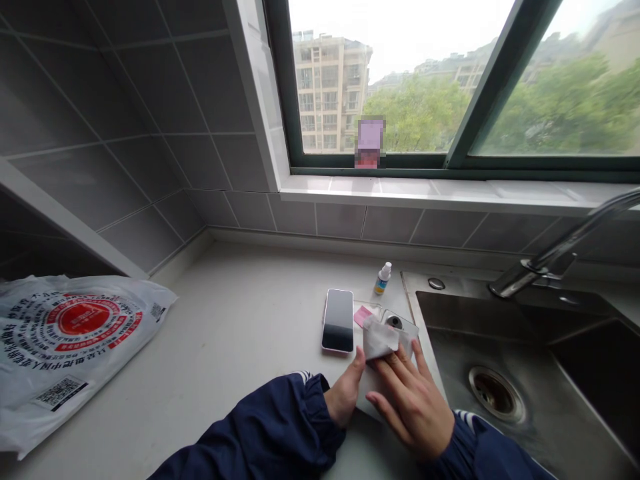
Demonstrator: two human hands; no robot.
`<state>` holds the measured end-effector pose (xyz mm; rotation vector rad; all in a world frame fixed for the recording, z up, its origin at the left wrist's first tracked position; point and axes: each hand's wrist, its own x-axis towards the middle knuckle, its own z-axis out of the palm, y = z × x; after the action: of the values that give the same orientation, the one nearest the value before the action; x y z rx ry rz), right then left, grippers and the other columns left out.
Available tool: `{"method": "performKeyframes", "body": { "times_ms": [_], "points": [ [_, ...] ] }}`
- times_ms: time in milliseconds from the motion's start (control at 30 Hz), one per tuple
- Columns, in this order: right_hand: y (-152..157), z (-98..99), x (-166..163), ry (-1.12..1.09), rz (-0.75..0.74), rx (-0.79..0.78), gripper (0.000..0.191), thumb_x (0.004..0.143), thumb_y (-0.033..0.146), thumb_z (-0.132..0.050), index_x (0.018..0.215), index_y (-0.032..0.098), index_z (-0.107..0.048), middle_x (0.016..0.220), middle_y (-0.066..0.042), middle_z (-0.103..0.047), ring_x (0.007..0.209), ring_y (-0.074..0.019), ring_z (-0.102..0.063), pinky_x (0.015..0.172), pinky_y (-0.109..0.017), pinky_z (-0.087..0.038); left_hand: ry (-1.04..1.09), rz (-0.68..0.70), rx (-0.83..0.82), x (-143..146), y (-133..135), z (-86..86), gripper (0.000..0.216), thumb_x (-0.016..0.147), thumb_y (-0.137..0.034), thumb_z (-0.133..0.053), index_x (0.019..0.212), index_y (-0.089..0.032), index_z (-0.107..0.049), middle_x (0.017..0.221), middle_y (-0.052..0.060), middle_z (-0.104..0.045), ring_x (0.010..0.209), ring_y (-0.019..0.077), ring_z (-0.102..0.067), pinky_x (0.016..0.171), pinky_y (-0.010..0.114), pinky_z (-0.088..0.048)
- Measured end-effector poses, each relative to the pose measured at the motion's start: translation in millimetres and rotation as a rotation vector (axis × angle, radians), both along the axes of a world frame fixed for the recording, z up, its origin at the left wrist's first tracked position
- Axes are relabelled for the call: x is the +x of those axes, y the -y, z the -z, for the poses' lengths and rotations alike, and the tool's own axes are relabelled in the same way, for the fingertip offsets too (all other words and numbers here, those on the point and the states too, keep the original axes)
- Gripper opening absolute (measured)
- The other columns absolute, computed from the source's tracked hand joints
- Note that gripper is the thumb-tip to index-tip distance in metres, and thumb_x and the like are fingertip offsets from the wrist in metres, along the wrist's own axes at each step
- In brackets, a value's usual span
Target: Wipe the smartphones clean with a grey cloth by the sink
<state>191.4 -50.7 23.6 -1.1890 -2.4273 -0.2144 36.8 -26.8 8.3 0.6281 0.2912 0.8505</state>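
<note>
My right hand (413, 403) presses a crumpled white wipe (380, 340) with its fingertips against a clear phone case (409, 327). A dark round piece shows at the far end of the case. On the near left side, my left hand (346, 395) grips the case's edge; its thumb points up and its other fingers are mostly hidden. Just left of the case lies a phone (339, 321), dark screen up. A pink packet (362, 315) sits between the phone and the case, partly covered by the wipe. Behind them stands a small white-capped bottle (383, 279).
To the right is a steel sink (425, 347) with a drain (496, 393) and a chrome faucet (520, 277). A white plastic bag (145, 320) with red and black print lies at the left of the counter (250, 313). A window (415, 100) is ahead.
</note>
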Motion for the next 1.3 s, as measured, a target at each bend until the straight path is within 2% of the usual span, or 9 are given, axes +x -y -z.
{"method": "performKeyframes", "body": {
  "times_ms": [67, 133, 200, 267, 400, 467, 533, 867, 1300],
  "points": [
    [-2.7, 0.9, 4.2, -0.033, 0.041, 0.067, 0.065, 0.089, 0.036, -0.057, 0.146, 0.013, -0.034, 0.145, -0.016, -0.044, 0.140, -0.0367, -0.029, 0.115, -0.059, -0.009, -0.081, 0.036, 0.031, -0.6, 1.4, 6.8, 0.062, 0.094, -0.057, -0.029, 0.143, -0.020, -0.039, 0.146, 0.013, -0.045, 0.130, 0.0247, -0.048, 0.110, 0.038, -0.035],
    [-5.8, 1.8, 8.8, -0.078, 0.098, 0.107, 0.066, 0.090, 0.034, -0.055, 0.147, 0.012, -0.031, 0.143, -0.018, -0.045, 0.140, -0.0382, -0.029, 0.114, -0.062, -0.013, -0.147, 0.135, 0.021, -1.2, 2.4, 13.7, 0.071, 0.090, -0.065, -0.026, 0.148, -0.022, -0.028, 0.128, 0.018, -0.060, 0.095, 0.0268, -0.070, 0.082, 0.042, -0.054],
    [-8.2, 2.3, 12.1, -0.111, 0.144, 0.119, 0.067, 0.091, 0.032, -0.053, 0.149, 0.012, -0.027, 0.143, -0.019, -0.046, 0.139, -0.0387, -0.031, 0.113, -0.063, -0.015, -0.188, 0.182, 0.019, -1.8, 2.9, 18.6, 0.079, 0.087, -0.070, -0.025, 0.150, -0.021, -0.020, 0.108, 0.020, -0.070, 0.070, 0.0248, -0.072, 0.062, 0.037, -0.055],
    [-8.9, 2.5, 12.8, -0.123, 0.165, 0.119, 0.068, 0.091, 0.032, -0.052, 0.150, 0.012, -0.025, 0.144, -0.020, -0.044, 0.139, -0.0395, -0.031, 0.112, -0.063, -0.015, -0.207, 0.186, 0.022, -2.2, 2.9, 19.2, 0.083, 0.086, -0.071, -0.025, 0.150, -0.019, -0.018, 0.101, 0.021, -0.071, 0.066, 0.0256, -0.071, 0.058, 0.036, -0.054],
    [-5.1, 1.7, 5.9, -0.056, 0.107, 0.094, 0.066, 0.091, 0.036, -0.054, 0.148, 0.010, -0.031, 0.146, -0.018, -0.042, 0.140, -0.0391, -0.028, 0.114, -0.061, -0.013, -0.159, 0.105, 0.013, -2.2, 1.3, 9.2, 0.073, 0.090, -0.064, -0.027, 0.149, -0.022, -0.024, 0.133, 0.019, -0.057, 0.107, 0.0309, -0.065, 0.087, 0.046, -0.052],
    [-2.0, 0.4, 1.2, 0.006, 0.058, 0.069, 0.065, 0.091, 0.037, -0.055, 0.146, 0.011, -0.034, 0.147, -0.016, -0.041, 0.140, -0.0377, -0.029, 0.115, -0.059, -0.011, -0.098, 0.028, 0.015, -1.7, 0.0, 3.4, 0.066, 0.093, -0.059, -0.029, 0.146, -0.020, -0.033, 0.147, 0.013, -0.043, 0.134, 0.0278, -0.043, 0.112, 0.043, -0.032],
    [0.3, -1.4, -2.1, 0.056, 0.024, 0.042, 0.063, 0.091, 0.038, -0.055, 0.145, 0.011, -0.036, 0.148, -0.014, -0.040, 0.140, -0.0366, -0.029, 0.116, -0.058, -0.008, -0.037, -0.018, 0.009, -0.8, -1.0, -0.4, 0.063, 0.094, -0.055, -0.030, 0.143, -0.017, -0.041, 0.152, 0.009, -0.037, 0.143, 0.0242, -0.025, 0.120, 0.037, -0.013],
    [2.5, -11.5, -5.2, 0.110, -0.010, -0.005, 0.052, 0.093, 0.038, -0.052, 0.138, 0.014, -0.046, 0.149, -0.007, -0.040, 0.144, -0.0386, -0.016, 0.114, -0.061, -0.003, 0.239, -0.025, -0.157, -1.3, -3.4, -13.5, 0.064, 0.094, -0.055, -0.030, 0.137, -0.011, -0.048, 0.142, 0.013, -0.050, 0.140, 0.0251, -0.033, 0.119, 0.036, -0.014],
    [-8.2, 3.2, 5.8, -0.089, 0.286, 0.078, 0.054, 0.095, 0.036, -0.044, 0.143, 0.011, -0.036, 0.151, -0.019, -0.031, 0.142, -0.0442, -0.013, 0.103, -0.071, -0.024, 0.085, -0.069, -0.251, 1.1, -1.4, -6.5, 0.066, 0.091, -0.061, -0.032, 0.143, -0.021, -0.038, 0.119, 0.014, -0.065, 0.104, 0.0291, -0.064, 0.093, 0.046, -0.047]
  ]
}}
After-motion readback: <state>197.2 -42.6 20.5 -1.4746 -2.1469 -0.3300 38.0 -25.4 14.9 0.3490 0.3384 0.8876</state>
